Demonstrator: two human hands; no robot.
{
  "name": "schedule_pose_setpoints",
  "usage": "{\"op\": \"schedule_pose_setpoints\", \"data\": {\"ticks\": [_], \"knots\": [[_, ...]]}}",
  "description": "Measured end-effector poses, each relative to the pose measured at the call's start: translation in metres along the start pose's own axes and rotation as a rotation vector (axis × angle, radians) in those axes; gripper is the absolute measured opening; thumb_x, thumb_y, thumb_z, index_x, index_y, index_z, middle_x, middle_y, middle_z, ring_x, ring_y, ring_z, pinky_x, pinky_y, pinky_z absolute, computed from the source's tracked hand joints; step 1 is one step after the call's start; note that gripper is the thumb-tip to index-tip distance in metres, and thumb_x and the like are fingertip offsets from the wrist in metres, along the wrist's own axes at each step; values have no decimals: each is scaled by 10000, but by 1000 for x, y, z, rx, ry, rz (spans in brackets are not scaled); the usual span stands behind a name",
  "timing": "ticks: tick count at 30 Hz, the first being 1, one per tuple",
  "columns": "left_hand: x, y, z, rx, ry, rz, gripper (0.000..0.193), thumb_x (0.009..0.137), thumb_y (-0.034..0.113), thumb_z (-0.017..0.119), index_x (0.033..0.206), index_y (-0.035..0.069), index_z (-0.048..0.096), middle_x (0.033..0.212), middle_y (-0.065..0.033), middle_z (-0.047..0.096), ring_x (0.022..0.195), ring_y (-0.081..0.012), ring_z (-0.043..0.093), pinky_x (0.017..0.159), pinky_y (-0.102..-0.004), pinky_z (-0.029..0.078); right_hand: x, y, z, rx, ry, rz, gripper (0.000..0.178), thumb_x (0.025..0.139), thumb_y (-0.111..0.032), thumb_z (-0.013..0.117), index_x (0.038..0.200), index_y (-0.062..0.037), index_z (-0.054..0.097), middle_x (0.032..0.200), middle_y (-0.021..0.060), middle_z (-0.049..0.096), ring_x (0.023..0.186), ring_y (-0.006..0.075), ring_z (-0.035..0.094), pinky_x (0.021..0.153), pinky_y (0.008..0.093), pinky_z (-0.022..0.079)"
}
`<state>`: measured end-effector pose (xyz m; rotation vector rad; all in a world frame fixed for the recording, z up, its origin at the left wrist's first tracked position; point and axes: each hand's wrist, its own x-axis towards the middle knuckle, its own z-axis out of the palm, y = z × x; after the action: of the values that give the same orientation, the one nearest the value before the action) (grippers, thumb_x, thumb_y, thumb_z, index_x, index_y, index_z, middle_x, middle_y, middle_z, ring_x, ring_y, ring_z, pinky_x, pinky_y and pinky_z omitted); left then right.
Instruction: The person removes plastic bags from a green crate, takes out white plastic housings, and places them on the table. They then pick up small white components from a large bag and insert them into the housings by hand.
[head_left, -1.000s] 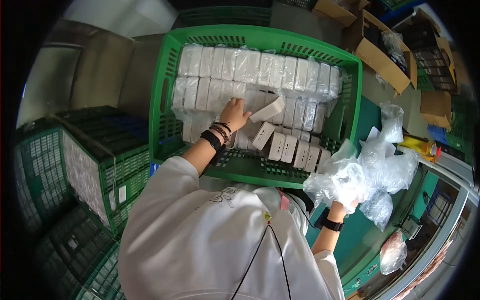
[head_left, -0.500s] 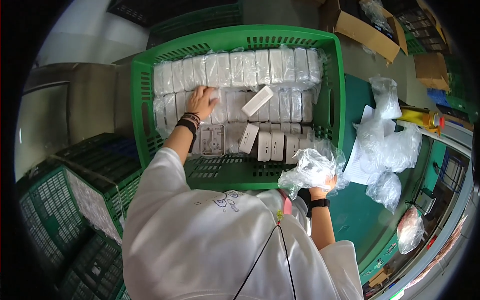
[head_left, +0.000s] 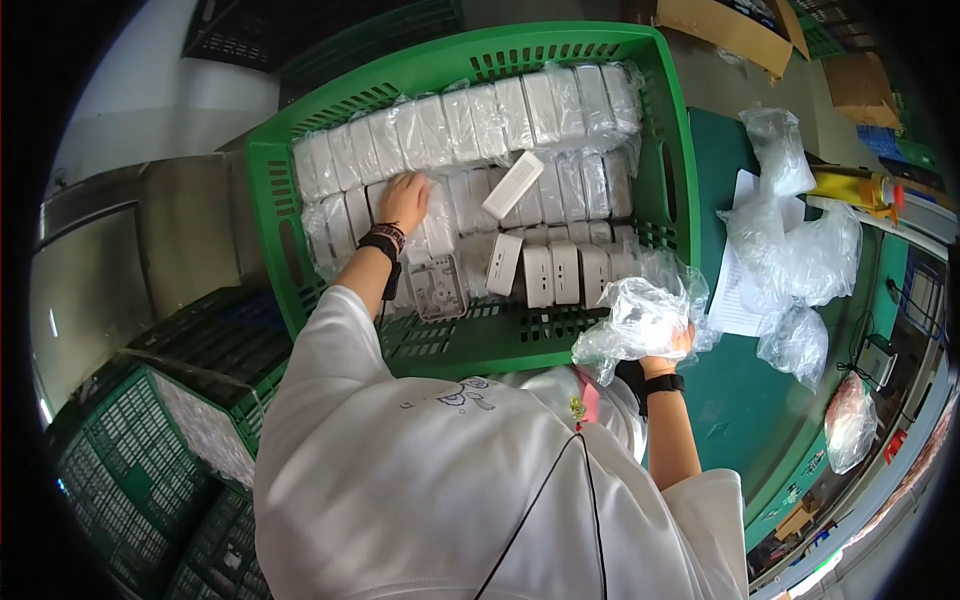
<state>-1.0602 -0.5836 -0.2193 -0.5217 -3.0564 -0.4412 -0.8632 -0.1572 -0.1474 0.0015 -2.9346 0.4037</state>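
My left hand [head_left: 405,204] reaches into the green crate [head_left: 465,360], its fingers bent down and closed over a white plastic casing in the middle row. Their tips are hidden between the casings. Nearest it lies an open grey-white casing [head_left: 438,288], its ribbed inside facing up. A white casing [head_left: 514,186] rests slanted on top of the wrapped middle row [head_left: 570,190]. Several unwrapped casings with small dark slots [head_left: 539,276] stand in the near row. At the crate's near right corner my right hand [head_left: 676,343] is closed on crumpled clear plastic bags [head_left: 640,312], which cover most of its fingers.
Right of the crate, a green table [head_left: 715,420] bears filled clear bags [head_left: 795,265], a paper sheet [head_left: 738,312] and a yellow bottle [head_left: 850,187]. Green crates [head_left: 125,440] are stacked at the left. Cardboard boxes [head_left: 735,30] stand at the far right.
The view has tilted and shifted a little. My left fingers, spread over the middle row before, have drawn together and bent down. My right hand keeps the plastic bags.
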Motion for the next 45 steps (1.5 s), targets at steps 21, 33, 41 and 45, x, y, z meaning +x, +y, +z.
{"op": "schedule_pose_setpoints", "data": {"ticks": [21,33,41,45], "knots": [[-67,79,-44,-308,-210,-53,126,792,224,520,774,102,491,613,-126,539,592,-325,535,505,-427,392,9,-18,-3,-33,91,44,256,639,-226,588,848,-80,601,826,104,596,804,303,539,761,404,409],[-30,154,-138,-737,-153,323,162,762,108,594,677,44,472,608,-40,475,565,-108,473,512,-245,383,13,-42,-14,382,-3,70,265,696,-171,581,932,-52,597,902,109,608,894,291,546,841,399,388],[-37,232,-165,-1778,-549,205,98,725,58,537,691,42,447,658,21,419,674,-59,412,627,-210,356,51,-145,-61,733,39,-317,423,768,-223,567,1137,-29,494,1183,150,480,1065,283,470,917,401,365],[-34,227,-163,-2252,-566,167,181,780,197,565,756,47,466,761,-14,456,706,-84,397,655,-221,339,47,-148,-55,1059,-227,-293,436,797,-237,534,1169,-24,454,1197,150,464,1072,275,466,916,390,374]]}}
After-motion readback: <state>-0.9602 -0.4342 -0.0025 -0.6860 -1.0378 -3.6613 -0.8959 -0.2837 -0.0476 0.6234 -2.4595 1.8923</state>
